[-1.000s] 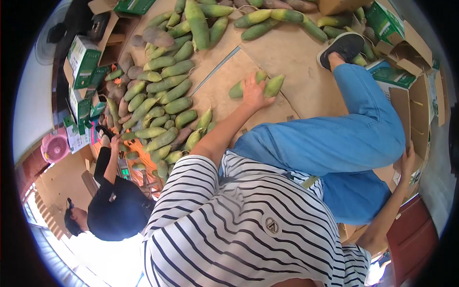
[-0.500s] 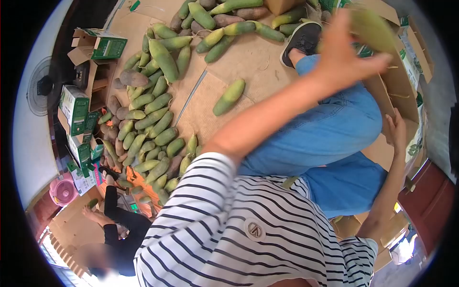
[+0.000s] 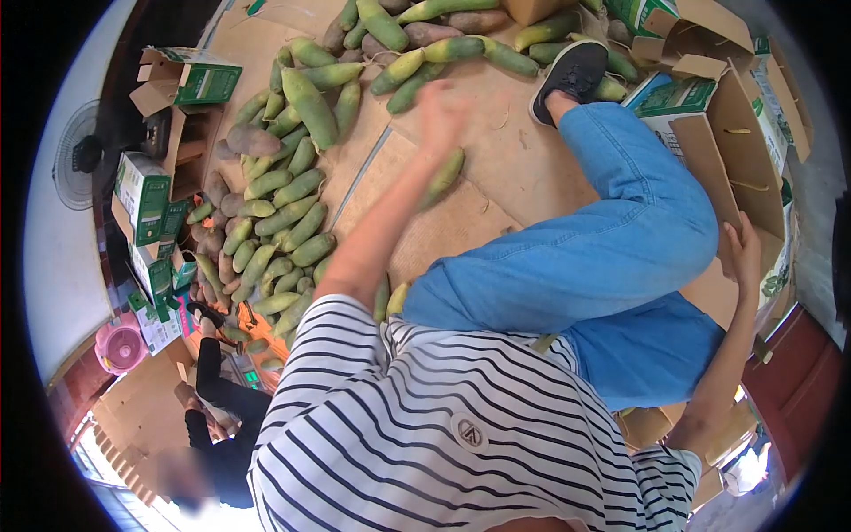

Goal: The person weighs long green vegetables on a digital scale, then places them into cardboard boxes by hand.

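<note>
My left hand (image 3: 443, 115), blurred by motion, is over the cardboard-covered floor (image 3: 496, 151), just above a single green radish (image 3: 446, 176). Its fingers are smeared, and I make out nothing held in it. On the right, my right hand (image 3: 743, 253) grips the wall of an open cardboard box (image 3: 731, 142) beside my bent knee. The box's inside is mostly turned from view. A big heap of green radishes (image 3: 288, 213), some with brownish skins, spreads left of my left arm, and more lie along the top.
Green-and-white cartons (image 3: 142, 199) stand at the left, near a grey fan (image 3: 81, 155) and a pink fan (image 3: 121, 346). A co-worker in dark clothes (image 3: 232, 390) sits at lower left, holding a brownish item. My shoe (image 3: 578, 73) rests by radishes at the top.
My left hand has swung from the box at upper right to the left, towards the lone radish. The green radish it held is out of sight. My right hand stays on the box.
</note>
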### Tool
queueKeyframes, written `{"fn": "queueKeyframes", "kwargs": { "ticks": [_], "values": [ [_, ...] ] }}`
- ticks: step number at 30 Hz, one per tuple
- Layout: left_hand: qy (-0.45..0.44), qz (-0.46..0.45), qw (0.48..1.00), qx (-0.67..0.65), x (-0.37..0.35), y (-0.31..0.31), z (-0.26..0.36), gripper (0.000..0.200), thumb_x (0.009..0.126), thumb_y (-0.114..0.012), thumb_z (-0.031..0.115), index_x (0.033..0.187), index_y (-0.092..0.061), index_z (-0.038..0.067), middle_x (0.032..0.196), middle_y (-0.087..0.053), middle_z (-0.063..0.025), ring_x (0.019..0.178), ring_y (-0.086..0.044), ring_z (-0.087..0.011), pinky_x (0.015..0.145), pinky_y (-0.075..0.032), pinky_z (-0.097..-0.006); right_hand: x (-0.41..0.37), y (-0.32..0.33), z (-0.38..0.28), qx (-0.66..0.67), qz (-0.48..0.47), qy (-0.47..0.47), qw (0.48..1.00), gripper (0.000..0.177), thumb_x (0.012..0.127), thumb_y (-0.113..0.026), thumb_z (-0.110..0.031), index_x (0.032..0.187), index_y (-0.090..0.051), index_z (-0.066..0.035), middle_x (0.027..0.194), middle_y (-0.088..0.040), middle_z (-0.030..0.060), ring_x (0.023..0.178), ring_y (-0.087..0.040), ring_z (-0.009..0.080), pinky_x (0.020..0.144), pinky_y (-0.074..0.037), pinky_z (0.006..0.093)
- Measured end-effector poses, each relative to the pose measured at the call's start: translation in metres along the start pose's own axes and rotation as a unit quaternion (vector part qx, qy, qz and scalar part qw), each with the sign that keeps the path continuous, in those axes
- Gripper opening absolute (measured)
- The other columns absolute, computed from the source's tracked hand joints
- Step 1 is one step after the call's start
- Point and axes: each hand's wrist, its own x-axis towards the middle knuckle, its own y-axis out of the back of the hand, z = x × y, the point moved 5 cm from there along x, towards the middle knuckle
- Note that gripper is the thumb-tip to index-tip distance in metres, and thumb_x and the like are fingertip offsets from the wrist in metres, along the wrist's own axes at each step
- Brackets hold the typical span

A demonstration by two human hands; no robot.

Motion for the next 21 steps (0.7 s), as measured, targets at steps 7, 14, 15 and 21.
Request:
{"fn": "queueKeyframes", "kwargs": {
  "ticks": [7,14,15,21],
  "values": [
    [0.307,0.077,0.877,0.361,0.031,0.208,-0.183,0.069,0.063,-0.076,0.036,0.113,-0.047,-0.003,0.114,-0.051,-0.0242,0.108,-0.051,-0.0373,0.091,-0.043,-0.0462,-0.001,-0.001,0.007,0.011,0.030,-0.006,0.999,0.038,0.090,-0.058,-0.014,0.121,-0.049,0.006,0.105,-0.062,0.0149,0.094,-0.058,0.0166,0.083,-0.044,0.0280],
    [0.379,0.018,0.900,0.215,0.046,0.218,-0.281,0.092,0.063,-0.080,0.039,0.128,-0.034,-0.008,0.129,-0.045,-0.0248,0.117,-0.048,-0.0351,0.096,-0.041,-0.0387,-0.005,0.002,-0.015,-0.030,0.038,-0.038,0.998,0.037,0.090,-0.058,-0.015,0.119,-0.051,0.006,0.100,-0.063,0.0152,0.091,-0.058,0.0161,0.081,-0.045,0.0276],
    [0.406,0.021,0.886,0.222,0.045,0.216,-0.275,0.093,0.063,-0.080,0.039,0.129,-0.034,-0.007,0.128,-0.046,-0.0250,0.116,-0.049,-0.0351,0.097,-0.041,-0.0385,-0.005,0.002,-0.020,-0.027,0.030,-0.044,0.998,0.037,0.090,-0.058,-0.015,0.119,-0.051,0.006,0.100,-0.063,0.0150,0.091,-0.058,0.0159,0.081,-0.045,0.0275],
    [0.338,0.014,0.921,0.193,0.028,0.170,-0.212,0.077,0.062,-0.075,0.044,0.115,-0.051,-0.007,0.112,-0.058,-0.0250,0.105,-0.057,-0.0350,0.090,-0.045,-0.0392,-0.002,0.002,-0.007,-0.018,0.034,-0.024,0.999,0.038,0.090,-0.059,-0.017,0.120,-0.050,0.006,0.102,-0.063,0.0145,0.091,-0.058,0.0161,0.081,-0.045,0.0269]
  ]
}}
